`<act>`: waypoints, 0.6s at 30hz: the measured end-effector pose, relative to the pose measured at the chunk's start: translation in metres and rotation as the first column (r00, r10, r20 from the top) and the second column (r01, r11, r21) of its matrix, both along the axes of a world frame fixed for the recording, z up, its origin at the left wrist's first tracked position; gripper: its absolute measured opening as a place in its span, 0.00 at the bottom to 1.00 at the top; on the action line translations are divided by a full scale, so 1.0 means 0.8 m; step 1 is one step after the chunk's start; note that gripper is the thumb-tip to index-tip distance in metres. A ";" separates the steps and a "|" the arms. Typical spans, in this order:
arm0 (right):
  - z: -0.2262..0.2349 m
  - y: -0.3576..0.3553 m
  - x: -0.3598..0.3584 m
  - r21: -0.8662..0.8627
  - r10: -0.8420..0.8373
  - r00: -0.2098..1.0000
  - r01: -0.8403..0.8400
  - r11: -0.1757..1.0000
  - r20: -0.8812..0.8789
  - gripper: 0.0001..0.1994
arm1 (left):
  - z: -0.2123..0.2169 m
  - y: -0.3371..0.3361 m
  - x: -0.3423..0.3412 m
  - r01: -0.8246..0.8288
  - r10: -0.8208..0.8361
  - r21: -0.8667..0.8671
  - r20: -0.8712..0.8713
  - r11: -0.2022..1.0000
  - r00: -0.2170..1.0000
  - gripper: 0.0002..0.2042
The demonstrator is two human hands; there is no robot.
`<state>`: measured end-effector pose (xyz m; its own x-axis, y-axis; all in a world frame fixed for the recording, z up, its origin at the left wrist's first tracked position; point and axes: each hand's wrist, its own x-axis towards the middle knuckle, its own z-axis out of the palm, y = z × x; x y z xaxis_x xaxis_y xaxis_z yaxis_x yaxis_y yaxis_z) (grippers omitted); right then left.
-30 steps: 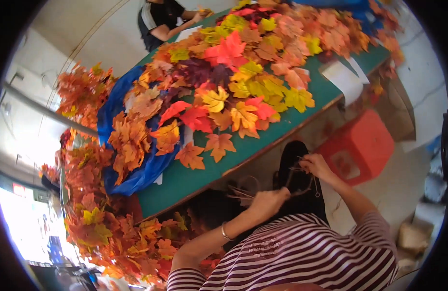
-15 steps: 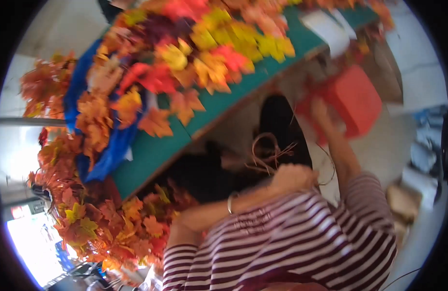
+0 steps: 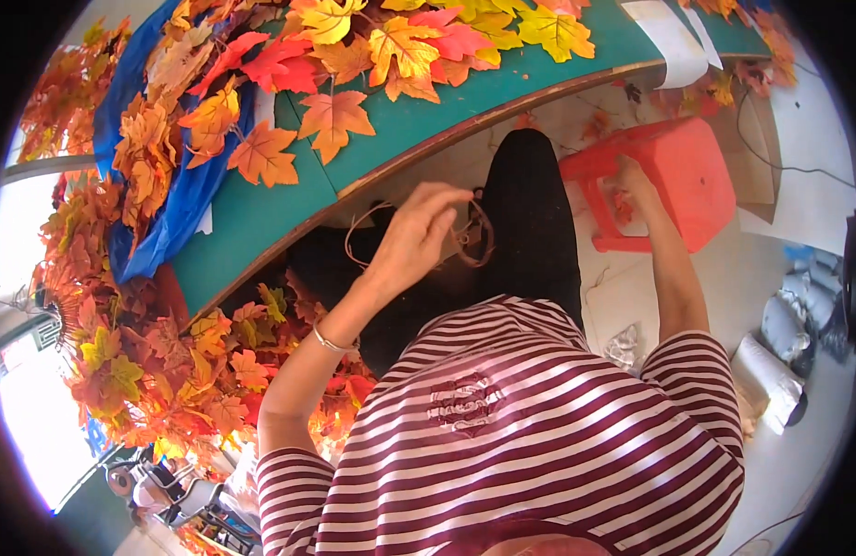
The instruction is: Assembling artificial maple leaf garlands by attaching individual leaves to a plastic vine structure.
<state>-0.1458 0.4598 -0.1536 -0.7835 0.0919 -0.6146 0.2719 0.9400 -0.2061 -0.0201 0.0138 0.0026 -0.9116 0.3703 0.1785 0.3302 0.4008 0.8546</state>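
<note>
My left hand (image 3: 414,239) is raised over my lap, its fingers curled around a thin brown coil (image 3: 484,243) that looks like wire or vine. Loops of it stick out on both sides of the hand. My right hand (image 3: 639,181) reaches down to a red plastic stool (image 3: 697,181) that stands tilted or on its side at my right. Its fingers are at the opening between the stool's legs and mostly hidden, so their grip does not show. Something reddish, perhaps a leaf (image 3: 623,208), lies just below that hand.
A green table (image 3: 400,153) with a wooden edge curves ahead, heaped with autumn-coloured artificial leaves (image 3: 405,51) and blue cloth (image 3: 182,227). More leaf garlands (image 3: 233,371) hang at the left. White paper (image 3: 669,42) overhangs the table's edge. Grey-white bundles (image 3: 771,366) lie at the right.
My left hand has risen forward and left, away from my shirt, with the brown coil. My right hand stays at the stool. The view has shifted, so the table sits higher.
</note>
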 end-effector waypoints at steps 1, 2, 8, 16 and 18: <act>0.018 -0.005 0.001 -0.011 0.087 0.991 -0.089 0.996 -0.106 0.32 | -0.003 -0.006 -0.002 -0.006 0.006 -0.021 -0.007 1.000 1.000 0.13; 0.039 -0.008 0.005 -0.017 0.170 0.962 -0.178 0.984 -0.211 0.33 | 0.009 -0.007 -0.003 -0.024 0.013 0.059 0.174 0.998 0.985 0.13; 0.250 0.108 0.071 -0.899 -0.274 0.864 -0.360 0.250 -0.423 0.22 | 0.080 -0.022 -0.001 -0.069 -0.069 0.352 0.364 0.934 0.929 0.18; 0.312 -0.297 0.111 -0.903 0.240 0.919 -0.367 0.225 -0.314 0.20 | 0.097 -0.039 0.001 -0.252 -0.116 0.828 0.353 0.501 0.929 0.22; 0.293 -0.343 0.127 -0.765 0.236 0.812 -0.582 0.276 -0.534 0.24 | 0.097 -0.039 0.003 -0.281 -0.150 0.889 0.353 0.362 0.923 0.23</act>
<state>-0.0442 0.1854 0.0808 -0.6694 -0.7322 0.1256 -0.3198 0.1314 -0.9383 -0.0177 -0.0177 0.0803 -0.9925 0.1065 0.0594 -0.0309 -0.6906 0.7226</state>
